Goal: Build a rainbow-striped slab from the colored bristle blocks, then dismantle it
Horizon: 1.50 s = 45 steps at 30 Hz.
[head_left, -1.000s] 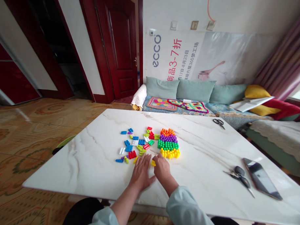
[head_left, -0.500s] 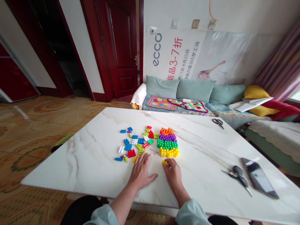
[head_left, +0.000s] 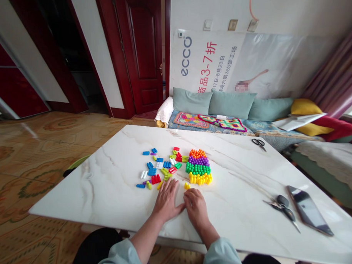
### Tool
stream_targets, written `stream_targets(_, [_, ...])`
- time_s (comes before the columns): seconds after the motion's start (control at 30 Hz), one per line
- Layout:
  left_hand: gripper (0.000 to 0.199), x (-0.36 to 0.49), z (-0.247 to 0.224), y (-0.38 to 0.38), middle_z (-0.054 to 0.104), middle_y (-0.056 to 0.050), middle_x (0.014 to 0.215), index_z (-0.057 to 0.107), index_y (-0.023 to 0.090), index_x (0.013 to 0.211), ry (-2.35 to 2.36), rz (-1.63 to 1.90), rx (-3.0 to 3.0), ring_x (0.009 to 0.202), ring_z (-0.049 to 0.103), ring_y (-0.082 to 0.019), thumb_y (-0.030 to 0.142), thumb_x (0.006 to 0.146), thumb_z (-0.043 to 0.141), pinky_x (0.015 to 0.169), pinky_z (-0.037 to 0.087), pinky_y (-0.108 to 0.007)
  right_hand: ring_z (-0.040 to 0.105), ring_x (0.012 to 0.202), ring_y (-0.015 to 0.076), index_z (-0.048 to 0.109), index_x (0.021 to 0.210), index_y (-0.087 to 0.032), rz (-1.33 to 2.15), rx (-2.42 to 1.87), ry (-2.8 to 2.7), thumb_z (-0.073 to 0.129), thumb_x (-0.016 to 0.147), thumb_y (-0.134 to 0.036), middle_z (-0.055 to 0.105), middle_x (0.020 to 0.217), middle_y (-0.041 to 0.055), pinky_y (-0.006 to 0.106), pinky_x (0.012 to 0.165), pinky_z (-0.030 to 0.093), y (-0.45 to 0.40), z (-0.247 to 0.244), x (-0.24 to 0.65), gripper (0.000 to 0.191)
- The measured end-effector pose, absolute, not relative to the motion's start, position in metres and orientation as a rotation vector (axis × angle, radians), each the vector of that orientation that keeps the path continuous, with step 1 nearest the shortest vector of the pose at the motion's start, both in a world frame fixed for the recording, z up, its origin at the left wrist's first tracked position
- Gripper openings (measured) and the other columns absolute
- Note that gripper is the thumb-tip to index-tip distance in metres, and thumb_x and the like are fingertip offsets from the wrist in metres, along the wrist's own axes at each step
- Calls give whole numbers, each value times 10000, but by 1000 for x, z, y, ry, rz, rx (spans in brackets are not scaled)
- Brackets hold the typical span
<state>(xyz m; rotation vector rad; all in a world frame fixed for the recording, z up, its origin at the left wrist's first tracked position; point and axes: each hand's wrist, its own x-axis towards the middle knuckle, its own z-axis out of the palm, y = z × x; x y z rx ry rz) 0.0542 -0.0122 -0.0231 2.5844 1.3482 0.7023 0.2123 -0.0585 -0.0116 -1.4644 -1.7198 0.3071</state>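
My left hand lies flat on the table with its fingers stretched out, its fingertips close to the loose coloured plastic pieces. My right hand is beside it with curled fingers, the thumb sides of both hands nearly meeting. A small knobbed yellow plastic piece is at the right fingertips; the exact contact is partly hidden. Behind that hand stands a block of small plastic pieces in bands: orange, purple, green and yellow.
The white marbled table carries small black-handled scissors at the far right. Nearer on the right are an opened dark-handled cutting tool and a phone. A sofa with cushions stands beyond the table.
My right hand has moved left with the yellow piece, towards my left hand. The left hand stays flat in about the same place. The camera view has shifted slightly.
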Motion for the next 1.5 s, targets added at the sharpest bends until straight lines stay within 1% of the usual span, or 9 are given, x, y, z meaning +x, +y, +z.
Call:
stream_targets(0.13, [858, 54, -21, -12, 372, -109, 1497, 277, 174, 1462, 1348, 707, 2587, 1416, 236, -311, 417, 722, 637, 1171, 178, -500, 569, 914, 196, 683, 951, -181, 264, -1487, -1775, 490, 869, -177, 647, 1007, 85, 330, 846, 462, -45, -11, 211, 210])
stream_targets(0.27, [847, 55, -18, -13, 376, -118, 1493, 291, 157, 1455, 1358, 692, 2582, 1416, 235, -310, 408, 721, 630, 1169, 183, -501, 557, 971, 205, 674, 1045, -178, 239, -1509, -1801, 496, 861, -152, 645, 1091, 88, 342, 886, 452, -36, -11, 210, 258])
stream_targets(0.43, [843, 55, -17, -14, 376, -96, 1496, 289, 169, 1456, 1352, 707, 2556, 1421, 228, -300, 366, 708, 626, 1173, 181, -500, 572, 953, 201, 671, 1093, -185, 257, -1483, -1829, 432, 893, -132, 667, 1072, 83, 336, 876, 467, -34, -8, 202, 317])
stream_targets(0.57, [842, 55, -16, -14, 383, -88, 1492, 294, 172, 1454, 1343, 711, 2540, 1422, 226, -298, 351, 700, 621, 1178, 172, -498, 573, 982, 188, 637, 1189, -203, 273, -1439, -1858, 398, 900, -104, 661, 1142, 66, 326, 899, 467, -30, -8, 196, 388])
stream_targets(0.8, [834, 55, -18, -13, 382, -91, 1493, 275, 188, 1466, 1344, 731, 2548, 1417, 236, -311, 381, 728, 610, 1165, 185, -513, 550, 1087, 209, 646, 1170, -159, 157, -1554, -1859, 425, 846, -68, 652, 1170, 93, 358, 954, 441, -18, -15, 201, 403])
stream_targets(1.07, [842, 54, -19, -13, 393, -107, 1484, 287, 167, 1462, 1338, 728, 2568, 1419, 233, -306, 380, 722, 625, 1170, 183, -500, 504, 1219, 230, 586, 1262, -137, 159, -1672, -1846, 403, 853, -76, 576, 1314, 113, 401, 996, 424, -22, -18, 201, 453])
stream_targets(1.27, [797, 55, -19, -13, 406, -108, 1476, 292, 173, 1460, 1339, 750, 2569, 1415, 244, -306, 369, 751, 598, 1166, 191, -504, 478, 1276, 237, 558, 1297, -100, 131, -1655, -1863, 432, 829, -71, 524, 1367, 160, 416, 1042, 417, -28, -23, 198, 485])
stream_targets(1.4, [797, 55, -21, -13, 393, -106, 1484, 284, 172, 1459, 1340, 743, 2572, 1420, 232, -297, 364, 751, 596, 1173, 182, -501, 467, 1287, 247, 555, 1301, -99, 172, -1606, -1982, 446, 863, -123, 510, 1380, 165, 440, 1069, 397, -47, -21, 207, 452])
stream_targets(1.5, [838, 54, -23, -12, 375, -121, 1492, 287, 168, 1456, 1340, 719, 2571, 1419, 233, -309, 377, 720, 629, 1167, 194, -513, 398, 1342, 251, 529, 1333, -132, 219, -1551, -2158, 453, 900, -187, 470, 1424, 133, 459, 1101, 352, -66, -19, 218, 442])
